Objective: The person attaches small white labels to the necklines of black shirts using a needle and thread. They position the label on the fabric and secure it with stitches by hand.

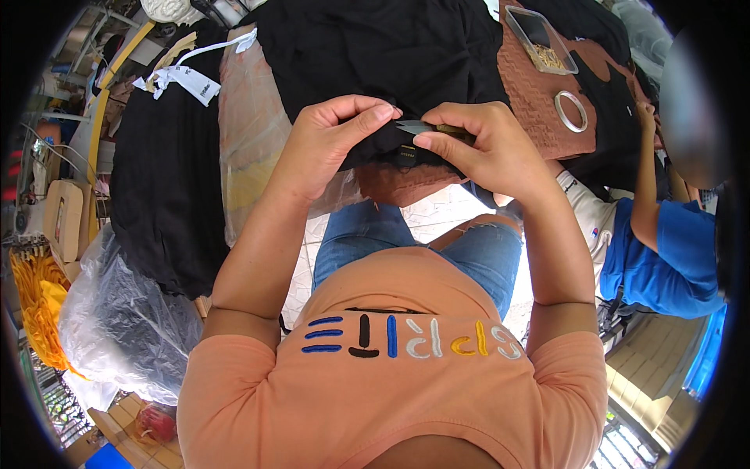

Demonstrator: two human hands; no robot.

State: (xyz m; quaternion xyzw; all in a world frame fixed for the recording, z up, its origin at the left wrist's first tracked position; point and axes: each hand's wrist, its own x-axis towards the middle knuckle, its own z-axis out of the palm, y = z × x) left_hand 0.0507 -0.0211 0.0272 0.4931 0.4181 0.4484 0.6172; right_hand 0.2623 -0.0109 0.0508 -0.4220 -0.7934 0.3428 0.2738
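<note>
My left hand [332, 141] pinches the near edge of a black garment [391, 47] that lies across the table in front of me. My right hand [484, 144] holds small metal thread snips [418, 127], their blades pointing left toward my left fingertips, just over the cloth's hem. A small dark label [406, 155] shows on the fabric below the blades. Both hands are almost touching above the table's front edge.
A stack of black cloth [168, 172] hangs at the left beside clear plastic wrap [250, 133]. A clear box [539, 39] and a white ring [571, 111] lie on the reddish table top [539, 109]. Another person in blue [664, 250] sits at the right. Plastic bags [117, 320] lie lower left.
</note>
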